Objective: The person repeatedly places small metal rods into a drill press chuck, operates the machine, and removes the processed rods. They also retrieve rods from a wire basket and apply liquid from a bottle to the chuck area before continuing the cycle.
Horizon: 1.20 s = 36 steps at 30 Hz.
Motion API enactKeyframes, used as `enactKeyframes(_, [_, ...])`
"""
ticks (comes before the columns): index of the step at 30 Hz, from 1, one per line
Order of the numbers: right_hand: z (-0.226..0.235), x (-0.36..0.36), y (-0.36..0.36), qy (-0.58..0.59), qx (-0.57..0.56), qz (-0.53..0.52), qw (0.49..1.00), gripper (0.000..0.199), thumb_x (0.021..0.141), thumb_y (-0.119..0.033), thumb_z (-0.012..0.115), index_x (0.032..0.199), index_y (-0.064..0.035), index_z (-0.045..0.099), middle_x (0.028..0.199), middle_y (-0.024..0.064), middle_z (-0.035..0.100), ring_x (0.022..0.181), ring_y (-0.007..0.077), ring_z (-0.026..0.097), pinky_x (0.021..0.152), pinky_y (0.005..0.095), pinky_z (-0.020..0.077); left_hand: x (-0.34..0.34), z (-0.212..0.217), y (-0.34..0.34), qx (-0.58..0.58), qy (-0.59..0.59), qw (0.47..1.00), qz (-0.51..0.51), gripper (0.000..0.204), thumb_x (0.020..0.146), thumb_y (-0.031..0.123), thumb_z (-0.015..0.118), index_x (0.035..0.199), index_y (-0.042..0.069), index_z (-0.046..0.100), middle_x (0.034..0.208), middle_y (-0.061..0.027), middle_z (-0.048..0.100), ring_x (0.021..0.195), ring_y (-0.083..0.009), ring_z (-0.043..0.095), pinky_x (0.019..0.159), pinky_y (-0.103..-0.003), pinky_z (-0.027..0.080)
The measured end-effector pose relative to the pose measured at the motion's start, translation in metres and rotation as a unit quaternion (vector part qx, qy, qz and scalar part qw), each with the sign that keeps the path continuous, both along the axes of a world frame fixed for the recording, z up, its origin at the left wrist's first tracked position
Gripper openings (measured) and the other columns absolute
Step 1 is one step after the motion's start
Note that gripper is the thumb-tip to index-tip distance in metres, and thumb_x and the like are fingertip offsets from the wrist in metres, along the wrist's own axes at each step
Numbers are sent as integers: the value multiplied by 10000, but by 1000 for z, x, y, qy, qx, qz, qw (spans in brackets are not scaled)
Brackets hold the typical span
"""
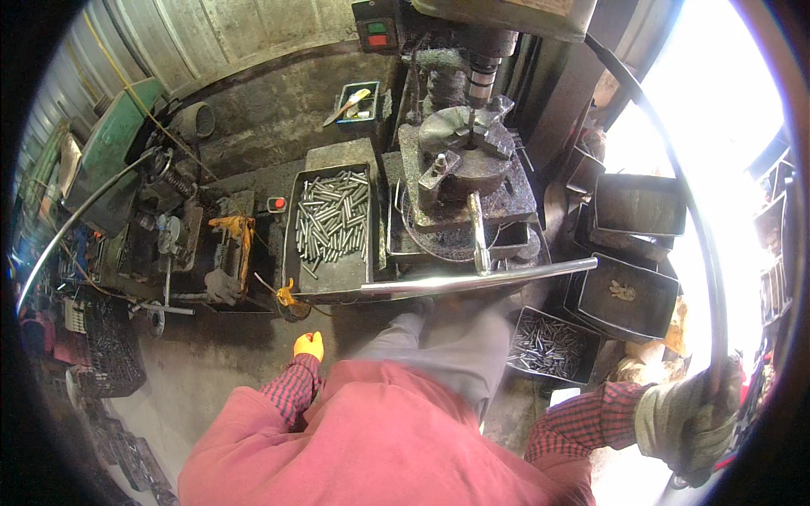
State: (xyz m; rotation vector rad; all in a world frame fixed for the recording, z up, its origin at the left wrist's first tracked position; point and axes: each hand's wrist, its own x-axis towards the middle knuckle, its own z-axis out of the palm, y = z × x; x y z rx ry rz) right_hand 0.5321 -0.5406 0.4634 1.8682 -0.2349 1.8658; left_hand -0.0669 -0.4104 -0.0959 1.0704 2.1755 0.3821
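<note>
My right hand (692,422), in a grey glove, closes around the lower end of a long dark lever (688,181) that curves down from the drill press head (515,13). Below that head, a drill bit (472,131) in a drill chuck (482,80) points down into a round clamping chuck (460,152) on the machine table. A polished bar handle (481,279) crosses in front of that chuck. My left hand (309,346), in an orange glove, hangs curled beside my body, away from the bench; anything inside it is hidden.
A tray (346,274) of short metal pins (333,215) stands left of the drill press. Another bin (553,346) of pins sits low on the right, near stacked metal bins (639,205). A small box with a brush (346,110) lies behind. A second machine (173,236) stands left.
</note>
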Motion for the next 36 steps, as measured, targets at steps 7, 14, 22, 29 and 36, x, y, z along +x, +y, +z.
enactKeyframes(7, [-13, 16, -6, -33, 72, 283, 956, 531, 1028, -629, 409, 713, -202, 384, 549, -62, 359, 445, 129, 380, 526, 294, 364, -9, 24, -18, -25, 41, 999, -1, 405, 970, 385, 642, 1068, 14, 769, 997, -198, 777, 977, -351, 748, 882, -440, 555])
enactKeyframes(14, [-38, 30, -23, 13, 122, 240, 963, 559, 1026, -665, 381, 709, -210, 311, 539, -65, 304, 427, 114, 333, 486, 271, 310, -11, 51, -29, -33, 105, 994, 13, 407, 967, 386, 642, 1070, 14, 772, 1023, -201, 776, 1016, -370, 740, 912, -453, 551])
enactKeyframes(22, [-47, 29, -29, 67, 63, 105, 990, 542, 1036, -633, 379, 700, -218, 283, 522, -66, 272, 410, 118, 309, 481, 293, 295, -20, 36, -15, -14, 80, 996, 23, 353, 967, 336, 691, 1021, -9, 741, 865, -135, 778, 825, -263, 748, 781, -400, 564])
enactKeyframes(29, [-43, 16, -8, -19, 167, 382, 909, 516, 1065, -542, 365, 675, -226, 243, 505, -68, 220, 390, 122, 252, 492, 277, 289, -16, 41, -8, -22, 32, 998, 42, 359, 998, 338, 657, 1028, -9, 744, 996, -205, 769, 952, -349, 740, 865, -435, 543])
enactKeyframes(36, [-52, 4, -3, 10, 109, 193, 975, 496, 1066, -484, 401, 670, -230, 245, 504, -77, 214, 393, 115, 238, 496, 240, 273, -12, 56, -14, -31, 47, 998, 12, 363, 997, 331, 649, 1066, -10, 750, 1013, -211, 771, 972, -356, 742, 882, -434, 543])
